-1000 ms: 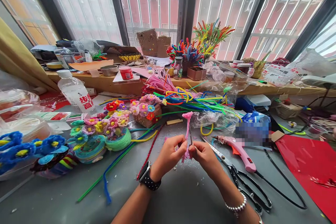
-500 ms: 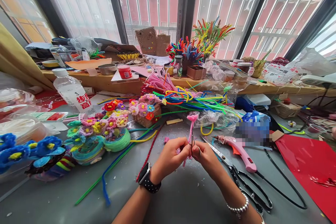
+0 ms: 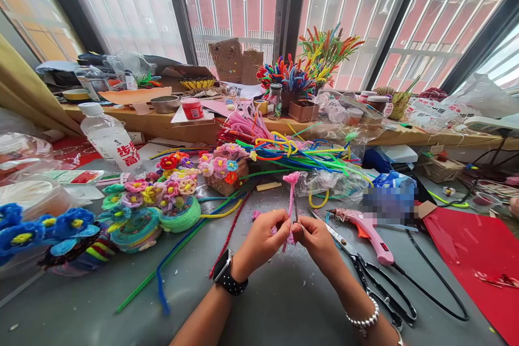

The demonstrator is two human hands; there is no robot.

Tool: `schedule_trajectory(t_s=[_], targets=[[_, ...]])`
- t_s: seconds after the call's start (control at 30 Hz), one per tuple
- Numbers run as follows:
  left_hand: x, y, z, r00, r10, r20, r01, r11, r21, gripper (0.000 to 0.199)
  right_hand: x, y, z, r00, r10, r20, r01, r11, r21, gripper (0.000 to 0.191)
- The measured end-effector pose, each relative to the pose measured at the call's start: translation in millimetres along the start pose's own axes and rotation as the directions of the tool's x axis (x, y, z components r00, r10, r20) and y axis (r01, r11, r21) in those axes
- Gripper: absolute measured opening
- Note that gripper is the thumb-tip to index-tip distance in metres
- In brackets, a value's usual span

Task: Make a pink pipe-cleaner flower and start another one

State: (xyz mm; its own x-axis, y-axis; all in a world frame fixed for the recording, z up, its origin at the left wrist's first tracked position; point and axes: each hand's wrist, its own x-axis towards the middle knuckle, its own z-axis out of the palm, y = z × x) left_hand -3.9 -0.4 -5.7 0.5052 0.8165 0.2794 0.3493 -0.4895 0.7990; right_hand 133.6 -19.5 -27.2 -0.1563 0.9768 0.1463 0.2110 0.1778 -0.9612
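Observation:
Between my two hands stands a pink fuzzy flower [image 3: 291, 178] on a pink stem, upright. My left hand [image 3: 261, 239] pinches the stem between thumb and fingers. A pair of small dark metal blades or tweezers [image 3: 295, 208] points up beside the stem, and my right hand [image 3: 317, 236] is closed on its lower part. Whether its tips touch the stem is too small to tell. Pink fuzzy bits [image 3: 257, 215] lie behind my left hand on the grey table [image 3: 279, 303].
Right of my hands lie large black-handled scissors [image 3: 365, 270], a pink glue gun [image 3: 375, 238] with its cord, and red sheets [image 3: 470, 254]. Fuzzy flower pots [image 3: 180, 216] and a bottle [image 3: 111, 138] stand left. Loose pipe cleaners [image 3: 292, 154] lie behind.
The flower and the metal tool have shifted slightly left, and the tool's tips now stand a little apart from the stem's upper part. Both hands keep their grip.

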Motion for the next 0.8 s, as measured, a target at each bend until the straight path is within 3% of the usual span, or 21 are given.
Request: schedule_trajectory(t_s=[0.2,0.63,0.8], targets=[[0.4,0.9,1.8,1.0,0.016,0.027,-0.017,1.0,0.023,0.027,-0.4,-0.6,-1.2,0.997,-0.041,0.058,0.037,0.996,0.076,0.055],[2.2,1.1,-0.6,0.998,-0.063,0.016,0.063,0.998,-0.017,0.03,1.7,2.9,-3.2,0.998,0.028,-0.06,-0.032,0.997,-0.066,0.052],[5.2,1.3,-3.5,0.988,-0.154,0.016,0.155,0.979,-0.133,0.031,3.2,3.6,-2.1,0.999,0.038,0.014,-0.038,0.999,-0.006,0.056]])
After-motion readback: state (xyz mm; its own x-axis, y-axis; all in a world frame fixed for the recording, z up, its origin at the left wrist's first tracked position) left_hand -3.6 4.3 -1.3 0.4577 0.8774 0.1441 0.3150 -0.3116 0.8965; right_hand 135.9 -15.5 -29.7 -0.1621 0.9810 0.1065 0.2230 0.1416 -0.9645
